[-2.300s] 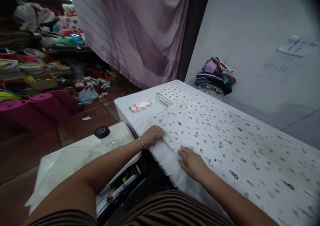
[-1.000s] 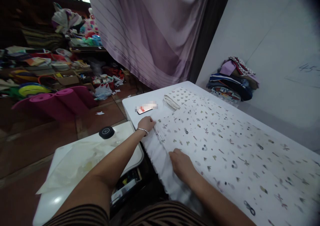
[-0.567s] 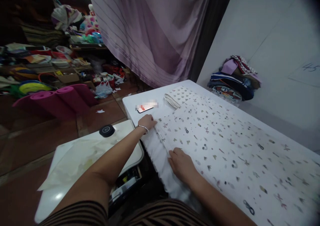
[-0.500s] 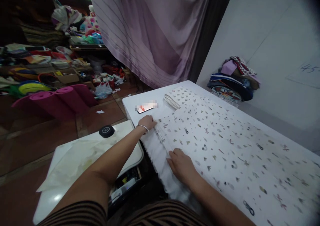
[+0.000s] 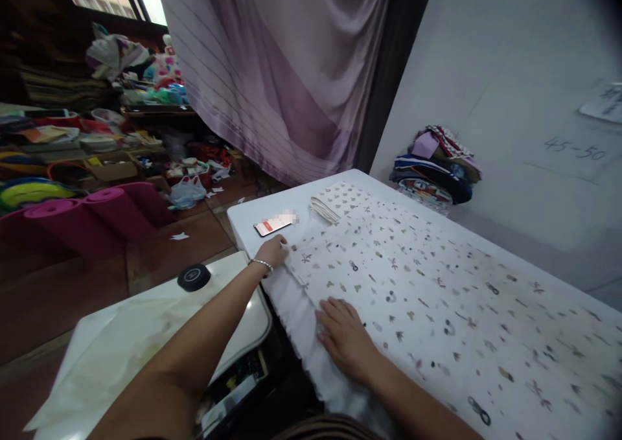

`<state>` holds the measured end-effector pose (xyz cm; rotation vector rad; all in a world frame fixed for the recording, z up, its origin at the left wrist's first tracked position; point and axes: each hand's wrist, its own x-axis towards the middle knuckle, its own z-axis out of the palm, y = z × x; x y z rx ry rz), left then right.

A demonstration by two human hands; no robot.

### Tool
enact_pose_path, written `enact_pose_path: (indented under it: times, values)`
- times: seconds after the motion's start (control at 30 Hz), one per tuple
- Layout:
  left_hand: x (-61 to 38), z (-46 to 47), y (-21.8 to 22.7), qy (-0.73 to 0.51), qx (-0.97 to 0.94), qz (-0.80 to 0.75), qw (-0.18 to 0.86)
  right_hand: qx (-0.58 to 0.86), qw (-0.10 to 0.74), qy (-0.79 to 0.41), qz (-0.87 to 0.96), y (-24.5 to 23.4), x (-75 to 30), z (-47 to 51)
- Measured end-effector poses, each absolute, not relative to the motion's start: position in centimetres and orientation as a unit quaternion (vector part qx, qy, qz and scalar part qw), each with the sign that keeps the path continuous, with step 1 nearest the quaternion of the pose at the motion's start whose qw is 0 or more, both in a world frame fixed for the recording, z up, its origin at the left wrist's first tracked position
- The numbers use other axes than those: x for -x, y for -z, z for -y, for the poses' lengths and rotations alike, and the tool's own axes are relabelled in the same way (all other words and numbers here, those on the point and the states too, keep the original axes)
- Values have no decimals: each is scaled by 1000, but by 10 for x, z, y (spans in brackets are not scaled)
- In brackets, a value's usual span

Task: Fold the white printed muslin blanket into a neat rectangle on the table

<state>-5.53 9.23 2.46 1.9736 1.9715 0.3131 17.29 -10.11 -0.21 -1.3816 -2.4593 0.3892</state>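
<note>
So from my seat on the head cam: left hand [image 5: 273, 252] has its fingers curled in, thumb and fingertips closed on the far left corner of the printed cloth [image 5: 413, 278]. Right hand [image 5: 346, 337] is a different story, fingers stretched out and loosely side by side, palm down, gripping nothing, just resting on the cloth's left edge a bit nearer to me. The cloth runs from both sets of fingertips away to the right, over most of the white table [image 5: 245, 216].

Looks-wise it's white with little scattered motifs, muted green, grey and brownish, plus some dark loopy ones. Mostly flat, faint creases, a narrow fold along the left edge. At the far end there's a folded bundle [image 5: 324, 210] in a similar print; can't tell if it's the same piece.

Just beyond the left hand lies a phone [image 5: 275, 224], screen lit, part of it blurred out. Left of the hands, a black round lid [image 5: 194, 277] sits on a low white side table [image 5: 238, 268].
</note>
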Motion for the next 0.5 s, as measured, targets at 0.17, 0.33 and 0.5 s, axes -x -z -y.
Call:
enact_pose_path:
  times: [0.17,0.33,0.5]
  values:
    - [51,-90,-24,-107,-703,-687,149,479,122,-159,854,-1,-171,99]
    - [43,-85,-29,-68,-717,-683,122,487,111,-166,850,-6,-172,100]
    - [49,-96,-26,-66,-730,-672,106,482,105,-142,859,-13,-175,100]
